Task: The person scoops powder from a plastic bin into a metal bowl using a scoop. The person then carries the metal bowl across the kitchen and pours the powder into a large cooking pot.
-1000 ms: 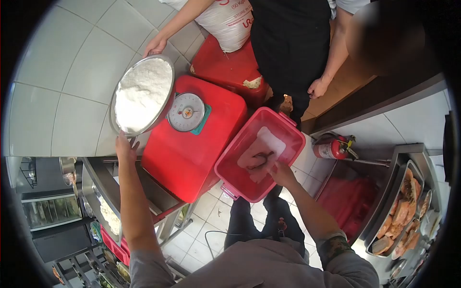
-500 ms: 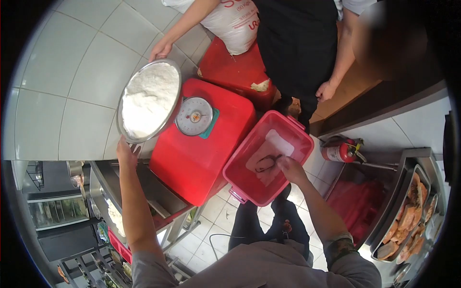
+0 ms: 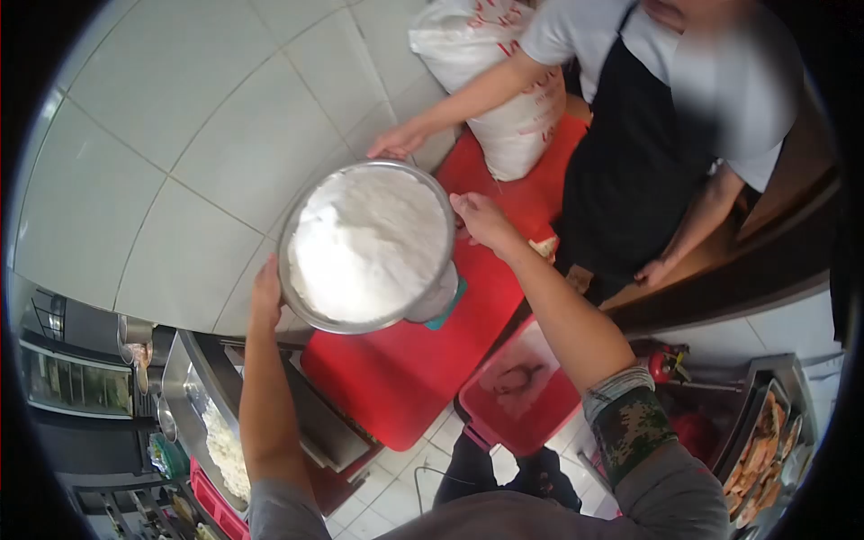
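Note:
A wide metal bowl (image 3: pixel 447 202) heaped with white powder (image 3: pixel 373 243) is held up over the red surface. My left hand (image 3: pixel 266 292) grips its left rim, fingers partly hidden behind it. On the opposite side, my right hand (image 3: pixel 481 220) is closed at the right rim. A co-worker's hand (image 3: pixel 396 141) touches the far rim. The bowl covers most of a dial scale (image 3: pixel 441 297) with a green body. Below my right forearm is a pink plastic tub (image 3: pixel 477 409), with a pale patch and a dark looped thing inside.
The red board (image 3: pixel 405 378) lies under the bowl beside a tiled wall (image 3: pixel 216 216). A large white sack (image 3: pixel 513 135) stands at the back, near the co-worker in a black apron (image 3: pixel 621 171). Right are a fire extinguisher (image 3: pixel 666 362) and trays of orange-brown food (image 3: pixel 756 459).
My right hand has left the pink tub and taken the bowl's right rim. The bowl has shifted right, over the scale, and looks more level. The view has turned too.

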The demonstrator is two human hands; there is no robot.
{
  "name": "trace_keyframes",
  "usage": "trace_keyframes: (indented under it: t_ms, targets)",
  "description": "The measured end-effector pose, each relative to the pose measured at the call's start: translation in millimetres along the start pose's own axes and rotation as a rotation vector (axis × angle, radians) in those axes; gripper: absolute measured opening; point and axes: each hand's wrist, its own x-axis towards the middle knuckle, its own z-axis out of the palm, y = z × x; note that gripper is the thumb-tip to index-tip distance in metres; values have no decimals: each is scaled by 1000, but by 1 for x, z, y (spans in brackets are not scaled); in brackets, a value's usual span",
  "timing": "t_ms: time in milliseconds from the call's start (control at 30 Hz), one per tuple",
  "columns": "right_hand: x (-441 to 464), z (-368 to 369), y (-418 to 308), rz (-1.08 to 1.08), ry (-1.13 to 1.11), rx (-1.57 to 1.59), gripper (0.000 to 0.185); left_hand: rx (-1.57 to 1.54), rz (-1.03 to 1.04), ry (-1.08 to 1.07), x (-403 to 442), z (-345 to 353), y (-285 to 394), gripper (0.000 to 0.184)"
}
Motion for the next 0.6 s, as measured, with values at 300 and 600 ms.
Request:
trace_keyframes:
  t_ms: [300, 600]
  targets:
    - [54, 48, 39, -254, 391, -165, 41, -128, 160, 56, 22, 10, -22, 55]
    - [-4, 40, 3, -282, 281, 91, 29, -234, 100, 172, -61, -12, 10, 48]
